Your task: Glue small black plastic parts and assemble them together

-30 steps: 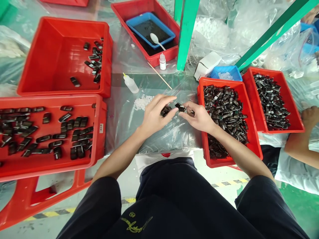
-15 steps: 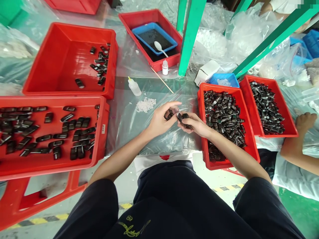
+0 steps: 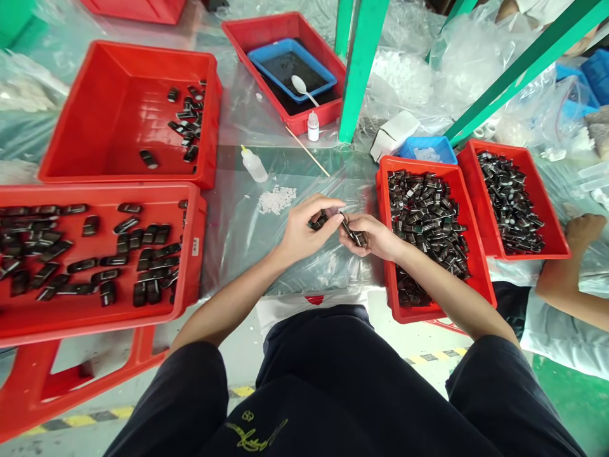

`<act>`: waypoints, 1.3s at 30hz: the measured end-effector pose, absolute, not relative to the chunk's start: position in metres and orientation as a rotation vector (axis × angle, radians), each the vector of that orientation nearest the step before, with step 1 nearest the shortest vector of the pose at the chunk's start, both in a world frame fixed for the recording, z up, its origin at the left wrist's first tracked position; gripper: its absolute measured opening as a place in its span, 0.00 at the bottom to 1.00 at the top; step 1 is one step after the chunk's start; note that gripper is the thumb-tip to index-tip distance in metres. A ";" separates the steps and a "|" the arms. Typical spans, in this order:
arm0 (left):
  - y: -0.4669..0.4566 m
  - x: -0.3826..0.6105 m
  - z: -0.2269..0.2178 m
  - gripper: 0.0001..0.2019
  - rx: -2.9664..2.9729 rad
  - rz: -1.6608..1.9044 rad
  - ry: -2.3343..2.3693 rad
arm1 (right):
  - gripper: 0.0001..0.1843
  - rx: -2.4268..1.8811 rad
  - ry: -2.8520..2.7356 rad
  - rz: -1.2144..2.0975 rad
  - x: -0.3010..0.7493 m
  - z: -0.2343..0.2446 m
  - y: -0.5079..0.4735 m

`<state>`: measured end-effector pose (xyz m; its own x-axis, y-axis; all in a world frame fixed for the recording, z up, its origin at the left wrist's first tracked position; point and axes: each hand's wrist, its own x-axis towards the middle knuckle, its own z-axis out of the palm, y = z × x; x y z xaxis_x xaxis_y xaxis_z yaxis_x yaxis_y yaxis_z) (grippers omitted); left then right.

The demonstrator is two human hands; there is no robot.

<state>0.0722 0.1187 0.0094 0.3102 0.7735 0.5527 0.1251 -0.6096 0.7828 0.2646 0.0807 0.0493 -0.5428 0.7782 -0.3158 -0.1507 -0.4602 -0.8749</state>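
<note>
Over the plastic-covered table, my two hands meet at the fingertips. My left hand point(image 3: 304, 228) is curled round small dark glossy plastic pieces point(image 3: 320, 221), its thumb reaching to the right hand. More such pieces point(image 3: 358, 238) lie in the closed fingers of my right hand point(image 3: 373, 235). Fingers partly hide what both hands hold. A heap of small white bits point(image 3: 276, 199) lies just beyond my left hand. Close by my right forearm, a red bin point(image 3: 392, 298) is filled with the same kind of dark pieces.
At left are two red bins point(image 3: 190, 279) with dark pieces. A squeeze bottle point(image 3: 254, 165), a thin stick point(image 3: 307, 151), a small dropper bottle point(image 3: 313, 127) and a blue tray point(image 3: 290, 44) with a spoon point(image 3: 301, 86) lie beyond. Green posts point(image 3: 359, 76) rise behind. Another person's hand point(image 3: 585, 230) rests at right.
The dark pieces in my right hand have shifted and turned, and its fingers have moved slightly. My left thumb now reaches over them. The whole view has shifted a little.
</note>
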 end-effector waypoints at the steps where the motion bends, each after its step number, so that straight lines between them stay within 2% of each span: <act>1: 0.119 0.073 0.009 0.13 1.951 1.328 0.781 | 0.12 -0.982 -1.114 2.047 0.265 0.049 0.081; 7: 0.119 0.076 0.007 0.13 1.981 1.249 0.740 | 0.26 -1.040 -1.031 2.066 0.265 0.049 0.082; 10: 0.120 0.073 0.008 0.13 2.004 1.260 0.721 | 0.29 -1.066 -1.002 2.038 0.263 0.049 0.082; 14: 0.129 0.064 0.012 0.12 2.067 1.234 0.868 | 0.26 -1.087 -0.943 1.994 0.264 0.050 0.082; 20: 0.147 0.049 0.013 0.13 2.467 0.618 1.120 | 0.13 -1.084 -0.769 1.896 0.274 0.055 0.087; 29: 0.143 0.046 0.023 0.10 2.629 0.074 1.138 | 0.12 -1.125 -0.727 1.722 0.277 0.055 0.090; 35: 0.142 0.048 0.020 0.09 2.672 0.132 1.163 | 0.25 -1.119 -0.878 1.787 0.275 0.059 0.087; 39: 0.142 0.047 0.018 0.10 2.546 0.620 1.035 | 0.31 -1.163 -0.994 1.838 0.274 0.058 0.086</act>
